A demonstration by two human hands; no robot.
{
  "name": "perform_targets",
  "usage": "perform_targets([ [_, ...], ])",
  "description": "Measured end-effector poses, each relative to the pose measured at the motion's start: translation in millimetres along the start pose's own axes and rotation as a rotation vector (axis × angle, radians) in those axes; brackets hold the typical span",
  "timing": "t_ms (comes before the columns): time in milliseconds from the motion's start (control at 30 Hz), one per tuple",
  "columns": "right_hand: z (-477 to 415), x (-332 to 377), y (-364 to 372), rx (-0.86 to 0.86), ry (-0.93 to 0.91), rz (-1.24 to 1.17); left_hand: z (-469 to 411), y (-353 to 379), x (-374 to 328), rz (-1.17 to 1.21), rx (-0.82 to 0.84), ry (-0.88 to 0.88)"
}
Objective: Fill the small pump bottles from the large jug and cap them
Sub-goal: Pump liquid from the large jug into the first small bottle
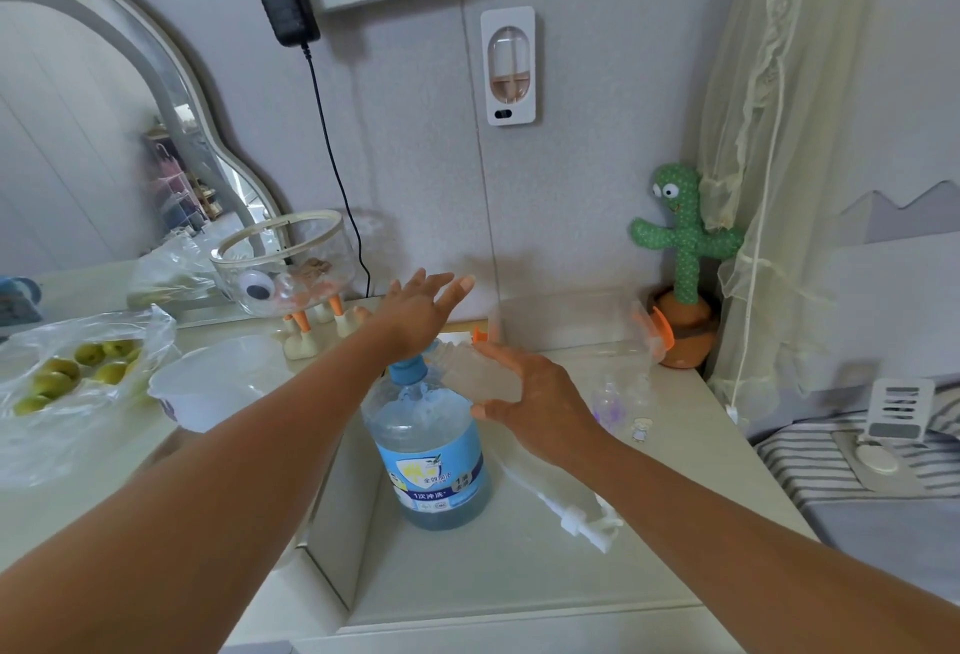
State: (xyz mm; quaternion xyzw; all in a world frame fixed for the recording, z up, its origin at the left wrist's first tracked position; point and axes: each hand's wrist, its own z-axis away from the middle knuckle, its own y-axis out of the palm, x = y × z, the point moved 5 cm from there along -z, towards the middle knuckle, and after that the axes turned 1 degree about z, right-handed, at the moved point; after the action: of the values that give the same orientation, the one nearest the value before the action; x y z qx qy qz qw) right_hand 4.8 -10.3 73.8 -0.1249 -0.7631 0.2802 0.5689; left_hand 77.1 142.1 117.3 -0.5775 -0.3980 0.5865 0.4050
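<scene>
A: How are the two hands placed?

B: The left hand [423, 313] is spread flat, fingers apart, nothing gripped; its heel is seen over the blue cap [409, 371] of the large jug [431, 450], though contact cannot be confirmed. The right hand [535, 406] is curled loosely on a blurred clear thing [480, 375], taken for one of the small bottles or its wrapping; a firm clamp cannot be told.

A: And the jug, from those hands?

B: It is stood upright on the pale surface [519, 565], long axis vertical, cap up. It is found directly below the left hand, and at about eight o'clock from the right hand, just beside it.

A: Which hand is nearer the cap?

B: The left, clearly. The cap is judged to be still on, so its removal would be expected from that hand.

A: Other bottles?

B: A small clear bottle [615, 396] is made out at three o'clock from the right hand, near it; a white pump piece [587, 523] is lain at five o'clock.
</scene>
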Motion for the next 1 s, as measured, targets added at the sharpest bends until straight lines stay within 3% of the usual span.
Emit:
perform_targets([
  [200,2,5,-2,-0.002,-0.003,-0.024,4,-13,-6,0.186,-0.107,0.064],
  [667,-2,-2,1,-0.002,0.018,-0.013,14,-4,-17,0.013,0.009,0.066],
  [1000,4,6,3,-0.014,0.012,-0.084,18,-23,-15,0.310,-0.177,0.101],
])
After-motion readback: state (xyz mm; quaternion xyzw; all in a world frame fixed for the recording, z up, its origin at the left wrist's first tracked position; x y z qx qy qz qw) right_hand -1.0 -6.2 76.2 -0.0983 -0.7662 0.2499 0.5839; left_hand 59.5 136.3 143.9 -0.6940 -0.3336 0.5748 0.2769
